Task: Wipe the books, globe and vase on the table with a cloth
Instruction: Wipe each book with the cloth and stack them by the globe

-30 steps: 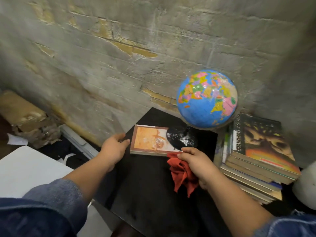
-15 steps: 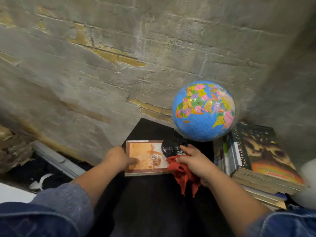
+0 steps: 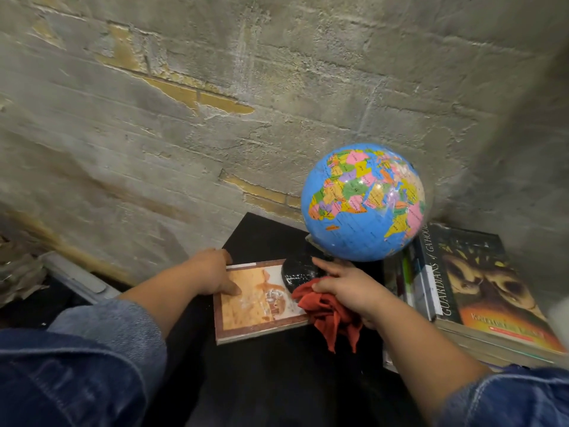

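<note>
Head view: the left hand [image 3: 215,272] lies palm-down with fingers spread on the near-left corner of the orange-covered book [image 3: 261,303], pinning it flat on the black surface [image 3: 271,380]; it grips nothing. The right hand [image 3: 348,291] is closed round a bunched red cloth [image 3: 329,312], forefinger extended toward the globe's dark base [image 3: 295,272], which overlaps the book's far-right corner. The globe [image 3: 363,201] stands above that base, close to the wall, touching or just beside the stack of books [image 3: 477,291] on the right. A pale rounded object at the right edge may be the vase; too little shows to confirm. Judgement: the step in hand is wiping the orange book's cover. Recommended practice: keep the left hand's pressure steady so the book does not slide; spread the cloth flatter for wider contact; stroke away from the globe base, since a push against it could tip the globe; lift or shift the base to reach the covered corner.
</note>
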The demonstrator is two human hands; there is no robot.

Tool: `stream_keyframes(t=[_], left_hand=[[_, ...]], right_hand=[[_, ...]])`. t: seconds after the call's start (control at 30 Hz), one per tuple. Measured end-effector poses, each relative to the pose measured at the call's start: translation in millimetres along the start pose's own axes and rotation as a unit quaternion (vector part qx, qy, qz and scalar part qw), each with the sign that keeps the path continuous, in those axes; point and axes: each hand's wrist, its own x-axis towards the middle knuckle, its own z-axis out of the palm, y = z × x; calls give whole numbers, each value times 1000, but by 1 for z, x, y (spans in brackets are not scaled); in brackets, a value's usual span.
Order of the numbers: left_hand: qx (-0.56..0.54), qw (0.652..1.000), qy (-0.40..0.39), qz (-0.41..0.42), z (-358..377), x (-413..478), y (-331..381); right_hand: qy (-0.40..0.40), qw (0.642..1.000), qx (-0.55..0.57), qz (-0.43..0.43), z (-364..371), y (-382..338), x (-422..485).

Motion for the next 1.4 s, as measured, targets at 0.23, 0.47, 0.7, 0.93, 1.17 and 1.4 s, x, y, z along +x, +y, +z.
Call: stream_keyframes(t=[0.23, 0.47, 0.7, 0.93, 1.17, 1.4], left_hand=[[-14, 996, -81, -41, 3, -16, -4], [-137, 989, -42, -28, 19, -39, -36], [-146, 988, -19, -38, 23, -87, -83], [-219, 974, -2, -64, 37, -126, -107], [-236, 971, 27, -31, 60, -145, -105], [-212, 974, 78, 35, 77, -151, -93]], right_hand=[[-2, 999, -34, -22, 9, -5, 9], [-8, 999, -36, -21, 3, -10, 11], [-25, 999, -44, -10, 4, -14, 7], [-35, 997, 38, 49, 17, -8, -6], [43, 998, -53, 0, 22, 3, -14], [104, 962, -181, -179, 59, 22, -56]])
